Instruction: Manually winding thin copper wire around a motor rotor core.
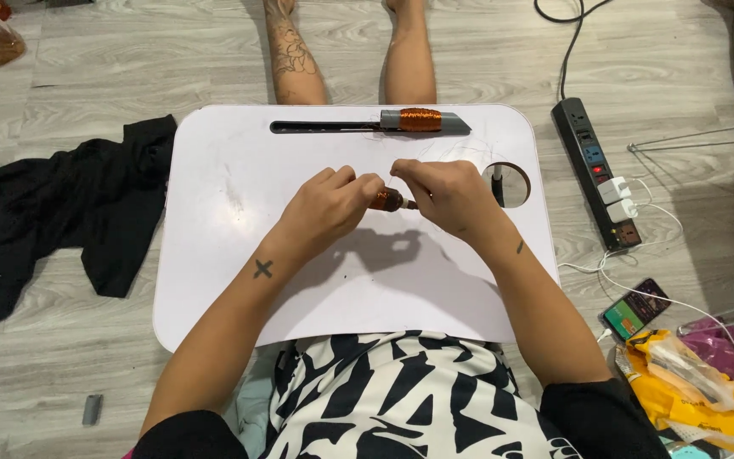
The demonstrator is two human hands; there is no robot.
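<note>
- The left hand [330,206] and right hand [443,194] meet over the middle of the tray [214,255]. Between them sits a small copper coil [388,201], pinched by the left fingertips at one end and by the closed right fingers at the other.
- A thin wire [435,153] loops, barely visible, from the hands toward the tray's far edge.
- In the slot [324,127] along that far edge lies a grey holder [452,124] wrapped with a band of copper winding [420,119], well apart from the hands.
- A round cup hole [516,183] opens just right of the right hand; nothing lies between the hands and the coil.
- The tray is white, smooth, round-cornered, faintly scuffed, and rests over the person's lap.
- The floor [87,76] is pale grey wood-look plank.
- A crumpled black cloth [61,212] lies left of the tray.
- On the right: a black power strip [584,144] with white plugs, a phone [636,308] on a white cable, and a crinkled yellow bag [681,382].
- Two bare legs [409,59] stretch out beyond the tray.
</note>
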